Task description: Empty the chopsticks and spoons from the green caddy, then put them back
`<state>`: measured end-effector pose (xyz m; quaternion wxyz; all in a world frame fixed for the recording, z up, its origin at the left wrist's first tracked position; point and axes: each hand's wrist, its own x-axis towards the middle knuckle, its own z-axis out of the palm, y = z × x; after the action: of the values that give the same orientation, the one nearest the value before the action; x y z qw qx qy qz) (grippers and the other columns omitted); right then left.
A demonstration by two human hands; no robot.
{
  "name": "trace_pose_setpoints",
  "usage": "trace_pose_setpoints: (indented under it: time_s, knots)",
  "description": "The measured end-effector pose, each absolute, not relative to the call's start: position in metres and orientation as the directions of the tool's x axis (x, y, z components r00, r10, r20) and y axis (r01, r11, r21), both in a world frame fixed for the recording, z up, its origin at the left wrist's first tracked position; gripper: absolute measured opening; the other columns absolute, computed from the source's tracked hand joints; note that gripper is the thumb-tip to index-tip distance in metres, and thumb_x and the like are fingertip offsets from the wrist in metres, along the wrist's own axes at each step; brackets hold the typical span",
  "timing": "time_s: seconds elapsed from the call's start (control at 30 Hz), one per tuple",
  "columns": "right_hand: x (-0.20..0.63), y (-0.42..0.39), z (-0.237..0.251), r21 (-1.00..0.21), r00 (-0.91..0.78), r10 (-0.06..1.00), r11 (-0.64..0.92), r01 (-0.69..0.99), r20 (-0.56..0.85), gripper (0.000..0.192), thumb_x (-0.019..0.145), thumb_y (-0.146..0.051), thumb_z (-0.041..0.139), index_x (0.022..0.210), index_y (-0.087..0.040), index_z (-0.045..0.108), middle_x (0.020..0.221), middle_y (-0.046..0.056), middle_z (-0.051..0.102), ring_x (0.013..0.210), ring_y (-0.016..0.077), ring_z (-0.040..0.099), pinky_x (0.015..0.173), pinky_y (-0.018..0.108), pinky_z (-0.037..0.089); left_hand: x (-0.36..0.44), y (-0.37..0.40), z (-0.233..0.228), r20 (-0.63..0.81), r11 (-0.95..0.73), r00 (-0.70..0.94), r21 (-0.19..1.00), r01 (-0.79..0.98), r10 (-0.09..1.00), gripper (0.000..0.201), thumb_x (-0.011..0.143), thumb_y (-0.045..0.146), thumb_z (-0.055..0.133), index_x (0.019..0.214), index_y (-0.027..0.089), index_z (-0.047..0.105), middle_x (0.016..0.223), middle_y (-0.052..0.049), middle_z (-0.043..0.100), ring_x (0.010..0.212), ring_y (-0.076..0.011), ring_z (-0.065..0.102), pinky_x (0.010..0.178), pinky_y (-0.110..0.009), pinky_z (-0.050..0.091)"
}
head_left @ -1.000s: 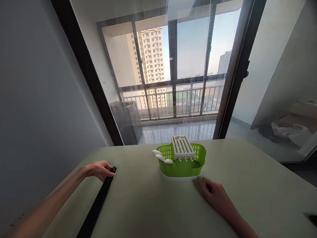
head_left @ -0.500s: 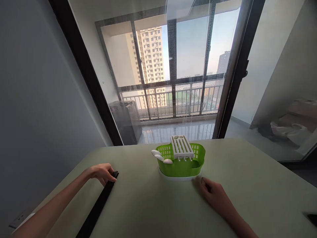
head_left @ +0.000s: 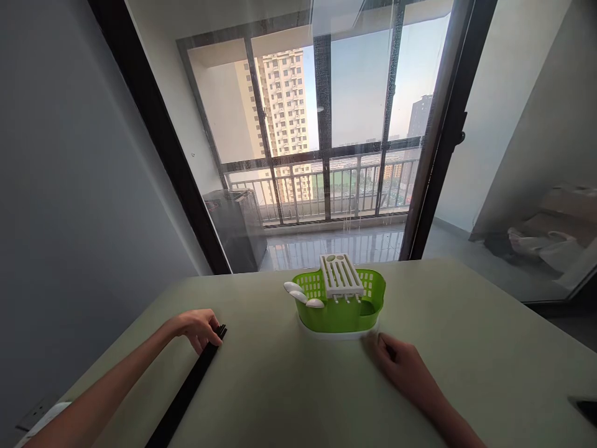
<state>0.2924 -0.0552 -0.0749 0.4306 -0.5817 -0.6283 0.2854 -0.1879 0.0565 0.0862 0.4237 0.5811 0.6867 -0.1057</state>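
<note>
A long, flat, matt black strip (head_left: 186, 392) with a ribbed far end is seen lying on the pale green bench (head_left: 466, 348), running from the near left edge diagonally away toward the middle. Its far end is touched by the left hand (head_left: 198, 326), whose fingers (head_left: 212, 334) are curled downward and pressed together over the strip's tip; whether the tip is actually pinched cannot be told. The right hand (head_left: 405, 367) is laid flat on the bench, palm down, with its fingers held loosely together and pointed at the bright green slotted plastic basket (head_left: 342, 308), just short of its white base. Across the basket's rim a white slotted plastic rack (head_left: 341, 275) is set, tilted slightly, and three white rounded spoon-like pieces (head_left: 301, 295) are seen jutting from the basket's left side. The strip and the basket are kept well apart.
</note>
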Motion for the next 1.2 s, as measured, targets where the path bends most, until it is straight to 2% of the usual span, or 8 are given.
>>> trace_pose_setpoints:
  time_s: [0.3,0.5,0.6,0.7,0.77,0.87,1.07,1.2]
  knots:
    - [0.290,-0.056,-0.073,-0.862,0.059,0.974,0.166,0.480,0.220,0.044,0.094,-0.055,0.044,0.066,-0.025,0.025,0.063,-0.006,0.025,0.062,0.0126,0.029,0.057,0.027,0.023,-0.174,0.055,0.087,-0.694,0.266,-0.033,0.230,0.936,0.719,0.048,0.036,0.046,0.093,0.054,0.020,0.056,0.052,-0.006,0.068,0.058,-0.0266,0.072,0.059,-0.037,0.062]
    - [0.291,-0.055,-0.075,-0.855,0.059,0.974,0.161,0.493,0.217,0.045,0.092,-0.054,0.047,0.065,-0.025,0.026,0.062,-0.006,0.026,0.062,0.0129,0.030,0.057,0.027,0.024,-0.162,0.058,0.100,-0.572,0.151,-0.036,0.155,0.976,0.820,0.047,0.033,0.050,0.092,0.055,0.020,0.063,0.063,-0.011,0.073,0.069,-0.0343,0.074,0.060,-0.040,0.060]
    - [0.291,-0.055,-0.075,-0.859,0.055,0.974,0.165,0.485,0.218,0.046,0.093,-0.055,0.046,0.066,-0.025,0.026,0.062,-0.006,0.026,0.062,0.0128,0.029,0.057,0.027,0.024,-0.139,0.061,0.111,-0.328,0.031,0.027,0.170,0.985,0.944,0.056,0.045,0.062,0.086,0.081,0.021,0.072,0.095,-0.015,0.078,0.097,-0.0397,0.072,0.077,-0.044,0.059]
    - [0.291,-0.056,-0.074,-0.859,0.053,0.975,0.163,0.485,0.215,0.045,0.093,-0.055,0.046,0.066,-0.025,0.026,0.062,-0.006,0.026,0.062,0.0128,0.029,0.056,0.027,0.024,-0.099,0.057,0.122,-0.082,-0.141,0.167,0.259,0.956,0.983,0.063,0.084,0.071,0.056,0.124,0.023,0.064,0.134,-0.013,0.067,0.126,-0.0319,0.061,0.098,-0.039,0.052]
    - [0.291,-0.056,-0.073,-0.857,0.055,0.975,0.159,0.490,0.213,0.044,0.092,-0.054,0.047,0.065,-0.025,0.026,0.062,-0.006,0.026,0.061,0.0128,0.030,0.056,0.027,0.024,-0.068,0.050,0.128,0.129,-0.338,0.313,0.372,0.864,0.941,0.056,0.098,0.065,0.040,0.131,0.024,0.060,0.139,-0.010,0.064,0.129,-0.0278,0.059,0.100,-0.037,0.051]
    - [0.291,-0.057,-0.070,-0.857,0.062,0.976,0.154,0.491,0.211,0.044,0.091,-0.053,0.048,0.065,-0.025,0.026,0.062,-0.006,0.026,0.061,0.0129,0.030,0.056,0.027,0.024,-0.026,0.038,0.133,0.329,-0.608,0.511,0.414,0.678,0.794,0.047,0.102,0.059,0.042,0.125,0.024,0.063,0.133,-0.009,0.068,0.122,-0.0268,0.063,0.098,-0.038,0.052]
    - [0.290,-0.059,-0.063,-0.860,0.063,0.974,0.160,0.484,0.217,0.043,0.092,-0.052,0.045,0.065,-0.026,0.025,0.061,-0.006,0.027,0.061,0.0130,0.031,0.055,0.026,0.027,0.016,0.039,0.121,0.344,-0.831,0.759,0.169,0.529,0.553,0.047,0.083,0.059,0.075,0.111,0.021,0.071,0.106,-0.008,0.078,0.093,-0.0235,0.072,0.079,-0.032,0.053]
    - [0.289,-0.058,-0.060,-0.845,0.063,0.970,0.172,0.506,0.235,0.042,0.091,-0.050,0.046,0.065,-0.026,0.025,0.059,-0.006,0.029,0.059,0.0129,0.032,0.055,0.026,0.026,0.025,0.054,0.115,0.328,-0.852,0.794,0.073,0.519,0.512,0.031,0.083,0.052,0.076,0.094,0.023,0.076,0.091,-0.004,0.079,0.076,-0.0184,0.071,0.065,-0.025,0.048]
